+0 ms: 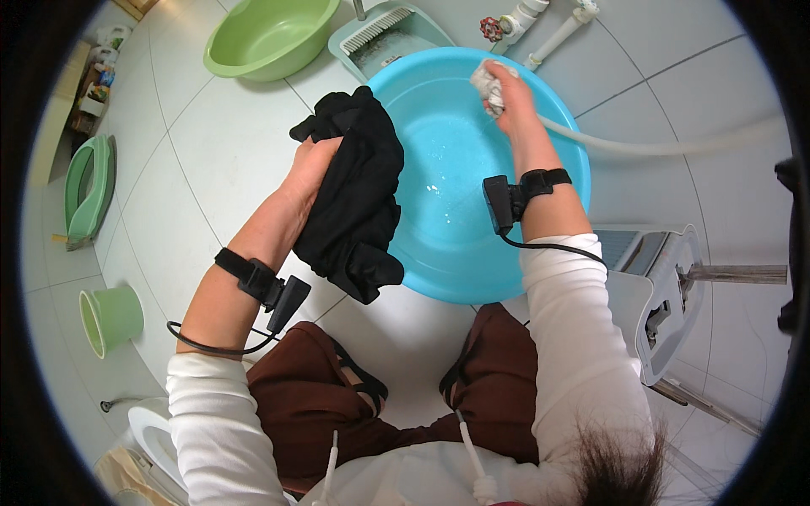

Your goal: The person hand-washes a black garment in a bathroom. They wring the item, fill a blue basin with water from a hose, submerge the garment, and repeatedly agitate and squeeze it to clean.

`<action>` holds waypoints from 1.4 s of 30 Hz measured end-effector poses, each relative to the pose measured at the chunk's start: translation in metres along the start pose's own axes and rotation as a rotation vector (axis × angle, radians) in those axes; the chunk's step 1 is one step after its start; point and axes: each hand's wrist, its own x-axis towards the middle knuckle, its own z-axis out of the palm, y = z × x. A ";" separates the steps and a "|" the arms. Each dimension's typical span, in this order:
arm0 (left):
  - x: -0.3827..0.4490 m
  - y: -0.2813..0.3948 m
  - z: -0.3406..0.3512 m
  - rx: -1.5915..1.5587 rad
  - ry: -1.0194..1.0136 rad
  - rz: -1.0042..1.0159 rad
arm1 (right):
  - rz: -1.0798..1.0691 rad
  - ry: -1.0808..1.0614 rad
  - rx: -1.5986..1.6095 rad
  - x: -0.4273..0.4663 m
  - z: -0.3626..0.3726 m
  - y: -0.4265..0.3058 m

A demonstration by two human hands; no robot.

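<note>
My left hand (316,161) grips a bundle of black cloth (357,190), which hangs at the left rim of a large blue plastic basin (455,253). At the basin's far right side, my right hand (514,98) is closed on a crumpled whitish cloth (490,85). Small bright specks show on the basin's bottom; whether water stands in it I cannot tell. A white hose (633,148) reaches from the right to the basin's rim, close to my right wrist.
A light green basin (272,44) and a dustpan (380,44) lie beyond the blue basin. Pipes with a red valve handle (492,29) stand behind it. To the right is a grey-white plastic appliance or stand (671,303); a green bucket (120,319) is at the left.
</note>
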 end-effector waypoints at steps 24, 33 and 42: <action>-0.057 0.062 0.062 -0.180 -0.358 0.068 | -1.134 0.507 -0.766 -0.033 0.043 -0.186; -0.037 0.058 0.048 -0.181 -0.203 0.029 | -1.180 0.580 -1.858 -0.023 0.056 -0.173; -0.017 0.040 0.040 -0.199 -0.171 -0.042 | -1.200 0.763 -1.594 -0.016 0.039 -0.172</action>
